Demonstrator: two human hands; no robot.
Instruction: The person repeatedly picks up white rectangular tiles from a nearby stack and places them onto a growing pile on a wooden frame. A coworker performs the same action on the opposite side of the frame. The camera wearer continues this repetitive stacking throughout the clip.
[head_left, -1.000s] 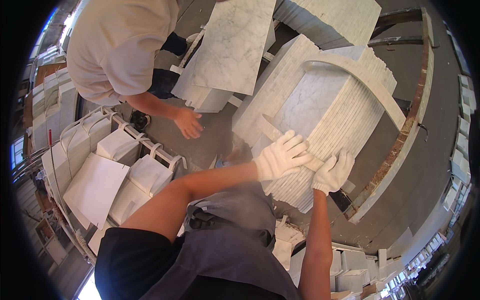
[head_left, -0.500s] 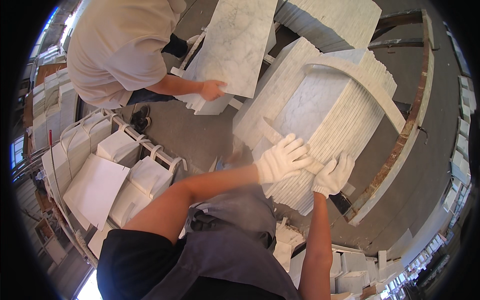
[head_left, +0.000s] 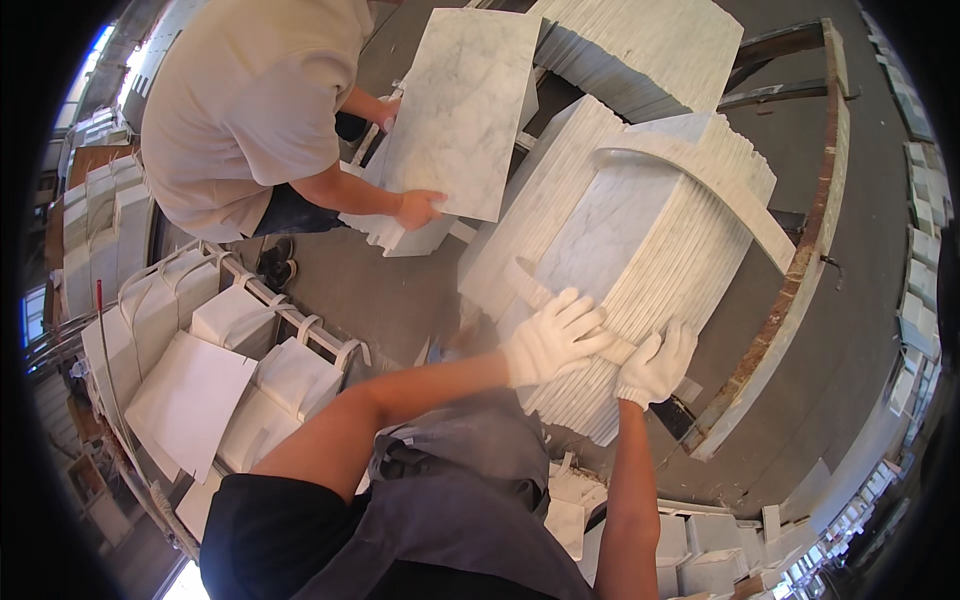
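Observation:
White-gloved, my left hand (head_left: 556, 338) lies with fingers stretched out over a pale flat strap (head_left: 618, 350) on the near end of a stack of thin marble tiles (head_left: 675, 250). Against the stack's right near edge is my right hand (head_left: 656, 362), also gloved, thumb apart and fingers extended at the strap's right part. Its palm is hidden. A second pale strap (head_left: 700, 170) arches over the far end of the stack. Across from me on the left, a person in a beige shirt (head_left: 250, 100) has both bare hands on a grey-veined marble slab (head_left: 465, 110).
More stacked tiles (head_left: 650, 45) stand at the far side. A rusty metal frame (head_left: 815, 230) runs along the right of the stack. At left, a rack (head_left: 290, 290) holds strapped white blocks and a white sheet (head_left: 190, 390). Grey floor (head_left: 370, 270) lies between.
The view has shifted slightly. The other person's farther hand now shows at the slab's left edge. My hands stay at the strap on the near end of the stack.

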